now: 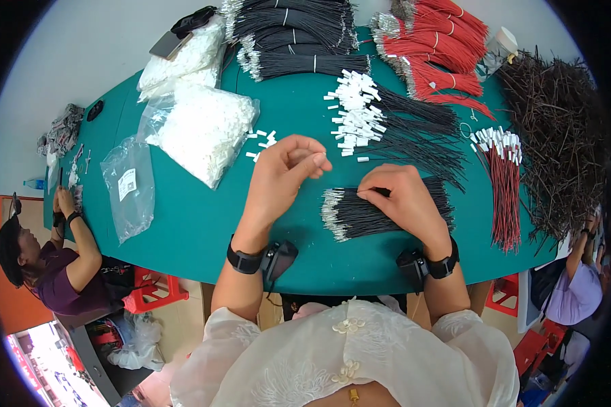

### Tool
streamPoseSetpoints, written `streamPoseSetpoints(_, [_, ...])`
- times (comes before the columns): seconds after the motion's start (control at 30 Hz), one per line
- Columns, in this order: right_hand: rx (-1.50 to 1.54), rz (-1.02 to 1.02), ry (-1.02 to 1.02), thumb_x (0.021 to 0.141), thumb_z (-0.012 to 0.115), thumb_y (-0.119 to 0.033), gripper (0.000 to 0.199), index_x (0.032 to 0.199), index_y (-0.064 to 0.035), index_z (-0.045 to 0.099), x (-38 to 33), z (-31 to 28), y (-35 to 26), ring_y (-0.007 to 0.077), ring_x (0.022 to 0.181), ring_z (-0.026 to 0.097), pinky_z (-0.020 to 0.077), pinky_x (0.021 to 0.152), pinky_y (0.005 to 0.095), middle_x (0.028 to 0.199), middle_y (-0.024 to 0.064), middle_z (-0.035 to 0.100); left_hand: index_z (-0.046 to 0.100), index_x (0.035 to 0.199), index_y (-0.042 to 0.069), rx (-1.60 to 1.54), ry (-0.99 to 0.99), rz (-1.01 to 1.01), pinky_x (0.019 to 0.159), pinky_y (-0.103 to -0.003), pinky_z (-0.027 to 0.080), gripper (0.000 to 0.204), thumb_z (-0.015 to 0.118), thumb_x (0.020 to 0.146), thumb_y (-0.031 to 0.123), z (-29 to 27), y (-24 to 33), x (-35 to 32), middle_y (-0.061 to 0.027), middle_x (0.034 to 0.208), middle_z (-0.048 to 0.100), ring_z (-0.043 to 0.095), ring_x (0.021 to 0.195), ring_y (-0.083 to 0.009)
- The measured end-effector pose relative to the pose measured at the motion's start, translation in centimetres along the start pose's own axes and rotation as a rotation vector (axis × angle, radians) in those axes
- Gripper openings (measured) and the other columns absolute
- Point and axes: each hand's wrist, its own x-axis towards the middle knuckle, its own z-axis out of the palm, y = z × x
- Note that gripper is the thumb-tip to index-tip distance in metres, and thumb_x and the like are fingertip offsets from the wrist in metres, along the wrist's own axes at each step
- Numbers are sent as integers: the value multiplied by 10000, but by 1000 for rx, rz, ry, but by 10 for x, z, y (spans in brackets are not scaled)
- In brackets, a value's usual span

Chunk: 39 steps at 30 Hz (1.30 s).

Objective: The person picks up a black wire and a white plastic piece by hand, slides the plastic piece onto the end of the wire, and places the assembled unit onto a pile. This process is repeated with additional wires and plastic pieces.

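Observation:
My left hand (283,176) hovers over the green table (197,224), its fingertips pinched on a small white connector. My right hand (404,201) rests on a loose bundle of black wires (349,214) with bare metal tips and pinches one wire out of it. Just beyond my hands lies a pile of black wires fitted with white connectors (373,119). A few loose white connectors (261,142) lie by my left hand. Both wrists wear black bands with small devices.
Clear bags of white connectors (204,129) lie at the left, an empty bag (129,186) beside them. Black wire bundles (299,34) and red wire bundles (434,41) sit at the far edge, red wires with connectors (502,183) and a dark tangle (557,136) at right. Other people work at both sides.

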Motion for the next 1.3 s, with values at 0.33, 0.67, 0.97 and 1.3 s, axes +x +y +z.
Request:
streamPoseSetpoints(0.33, [289, 172, -12, 830, 724, 0, 39, 827, 1, 685, 2, -8, -17, 104, 585, 568, 411, 522, 245, 714, 49, 644, 666, 1141, -38, -431, -40, -138, 655, -226, 488, 250, 611, 1010, 167, 12, -6, -3, -45, 837, 661, 586, 719, -89])
streamPoseSetpoints(0.67, [259, 48, 359, 820, 759, 17, 90, 903, 12, 728, 0, -4, -23, 46, 554, 399, 268, 499, 221, 665, -11, 560, 664, 1140, -50, -557, -146, -232, 634, -205, 472, 277, 584, 1029, 191, 15, -13, -4, -29, 810, 637, 576, 715, -80])
streamPoseSetpoints(0.97, [171, -13, 443, 808, 770, 22, 109, 912, 9, 741, -1, -2, -24, 59, 553, 426, 289, 495, 234, 662, 8, 565, 679, 1146, -49, -482, -95, -233, 666, -211, 492, 251, 623, 1002, 148, 20, -14, -5, -35, 850, 664, 599, 746, -93])
streamPoseSetpoints(1.3, [94, -82, 481, 813, 759, 33, 113, 921, 5, 739, -1, -3, -24, 63, 549, 457, 301, 487, 232, 669, 17, 570, 715, 1098, -15, -245, 19, 35, 740, -239, 521, 190, 704, 928, 68, 26, -9, -7, -69, 934, 722, 656, 812, -109])
